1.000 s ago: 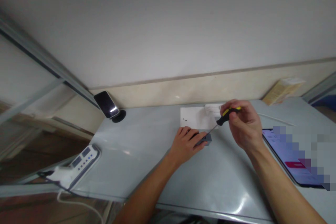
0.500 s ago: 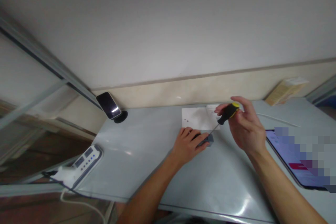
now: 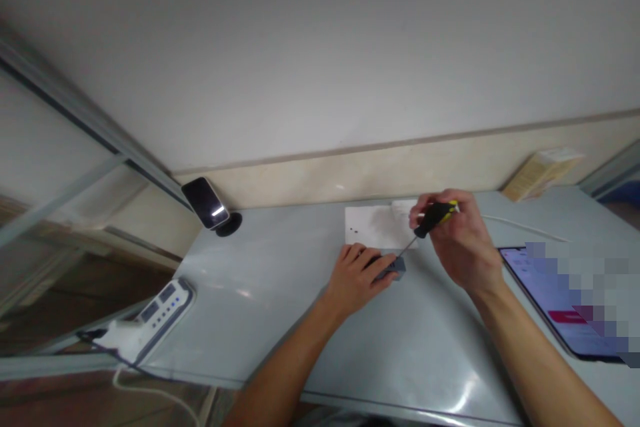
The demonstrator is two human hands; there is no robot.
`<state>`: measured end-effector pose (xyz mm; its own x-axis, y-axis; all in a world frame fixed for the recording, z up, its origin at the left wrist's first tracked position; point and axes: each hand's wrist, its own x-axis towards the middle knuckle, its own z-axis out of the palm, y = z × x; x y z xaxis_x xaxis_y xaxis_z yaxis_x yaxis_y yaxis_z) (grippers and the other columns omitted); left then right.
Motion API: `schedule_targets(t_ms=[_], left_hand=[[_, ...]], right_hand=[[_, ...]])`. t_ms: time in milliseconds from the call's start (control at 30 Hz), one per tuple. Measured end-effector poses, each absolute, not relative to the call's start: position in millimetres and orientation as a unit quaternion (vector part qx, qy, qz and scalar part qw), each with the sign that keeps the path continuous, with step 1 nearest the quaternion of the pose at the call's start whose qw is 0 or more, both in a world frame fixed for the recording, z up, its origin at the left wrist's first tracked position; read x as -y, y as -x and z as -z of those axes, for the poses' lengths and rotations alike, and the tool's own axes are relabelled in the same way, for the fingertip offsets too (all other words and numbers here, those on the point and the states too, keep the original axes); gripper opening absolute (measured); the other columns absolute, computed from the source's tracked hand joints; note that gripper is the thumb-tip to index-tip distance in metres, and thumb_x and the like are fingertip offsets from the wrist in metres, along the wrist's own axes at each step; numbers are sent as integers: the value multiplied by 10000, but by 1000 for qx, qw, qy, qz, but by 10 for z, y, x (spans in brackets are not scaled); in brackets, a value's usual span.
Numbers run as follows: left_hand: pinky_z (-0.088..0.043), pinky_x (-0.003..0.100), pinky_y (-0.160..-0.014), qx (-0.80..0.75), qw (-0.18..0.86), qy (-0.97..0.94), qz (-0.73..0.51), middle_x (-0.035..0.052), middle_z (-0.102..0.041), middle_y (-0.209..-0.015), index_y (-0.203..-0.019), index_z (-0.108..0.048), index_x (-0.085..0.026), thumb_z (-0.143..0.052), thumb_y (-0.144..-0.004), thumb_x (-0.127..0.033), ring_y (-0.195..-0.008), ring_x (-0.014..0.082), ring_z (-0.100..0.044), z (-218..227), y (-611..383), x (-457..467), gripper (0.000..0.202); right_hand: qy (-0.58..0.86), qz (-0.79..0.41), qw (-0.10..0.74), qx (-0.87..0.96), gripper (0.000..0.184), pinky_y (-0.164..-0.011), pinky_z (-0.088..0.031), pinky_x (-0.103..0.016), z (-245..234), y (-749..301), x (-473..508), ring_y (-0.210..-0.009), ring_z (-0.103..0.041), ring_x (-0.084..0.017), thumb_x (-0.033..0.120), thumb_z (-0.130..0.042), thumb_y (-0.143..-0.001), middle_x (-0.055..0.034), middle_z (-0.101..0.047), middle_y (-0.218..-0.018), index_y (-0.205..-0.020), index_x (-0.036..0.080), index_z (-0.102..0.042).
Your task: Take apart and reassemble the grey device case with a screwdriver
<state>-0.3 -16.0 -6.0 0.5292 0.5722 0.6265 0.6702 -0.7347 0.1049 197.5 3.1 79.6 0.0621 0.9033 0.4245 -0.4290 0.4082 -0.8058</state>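
Observation:
My right hand (image 3: 463, 240) is closed round the black and yellow handle of a small screwdriver (image 3: 431, 219). Its thin shaft slants down to the left, and the tip meets a small grey block (image 3: 395, 269) on the table. My left hand (image 3: 356, 278) lies on the pale grey table (image 3: 280, 293) with its fingers pinched on the left side of that block. Just behind the block lies a white sheet (image 3: 373, 225) with a few tiny dark specks near its left edge.
A phone on a round black stand (image 3: 207, 203) sits at the back left. A white power strip (image 3: 150, 317) with a plug and cable lies at the table's left corner. A lit phone or tablet (image 3: 555, 297) lies to the right. A tan box (image 3: 540, 172) leans against the wall.
My right hand's fingers opened round the screwdriver handle half a second ago and have closed on it again. The tip stays on the grey block, and my left hand has not moved.

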Motion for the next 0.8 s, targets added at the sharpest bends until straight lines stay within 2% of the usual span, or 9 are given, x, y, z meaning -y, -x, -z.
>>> schedule_targets(t_ms=[100, 233, 400, 567, 800], left_hand=[[-431, 335, -827, 355, 77, 869, 336, 26, -711, -958, -1145, -707, -263, -613, -983, -423, -881, 176, -583, 48, -3, 161, 247], [-434, 333, -822, 345, 82, 864, 358, 23, -713, -949, -1133, -703, -248, -616, -980, -421, -877, 180, -584, 22, -3, 162, 247], [-442, 328, -829, 346, 79, 860, 367, 30, -716, -970, -1142, -695, -242, -606, -985, -424, -887, 173, -608, 4, -6, 174, 256], [-457, 339, -882, 352, 83, 839, 406, 62, -709, -1046, -1160, -689, -225, -621, -962, -425, -965, 196, -627, 9, -19, 199, 289], [-462, 350, -900, 380, 86, 827, 406, 71, -715, -1054, -1146, -698, -230, -595, -967, -396, -978, 196, -646, 17, -12, 207, 265]], right_hand=[[264, -470, 691, 482, 314, -661, -520, -311, -783, -1974, -41, -732, -644, -163, 372, -827, -780, 2, -677, -863, -1021, 288, -644], [262, -487, 682, 478, 316, -724, -536, -360, -779, -1966, -49, -764, -680, -191, 419, -745, -855, -21, -717, -903, -1124, 302, -628], [237, -505, 683, 471, 225, -672, -509, -322, -775, -1928, -39, -695, -631, -155, 393, -723, -875, 0, -676, -874, -1067, 309, -641], [240, -488, 698, 465, 220, -651, -490, -317, -790, -1909, -28, -678, -594, -147, 390, -730, -870, 0, -659, -897, -1051, 314, -630], [237, -495, 696, 463, 220, -661, -489, -316, -787, -1903, -26, -688, -590, -144, 394, -725, -875, 0, -658, -904, -1051, 314, -620]])
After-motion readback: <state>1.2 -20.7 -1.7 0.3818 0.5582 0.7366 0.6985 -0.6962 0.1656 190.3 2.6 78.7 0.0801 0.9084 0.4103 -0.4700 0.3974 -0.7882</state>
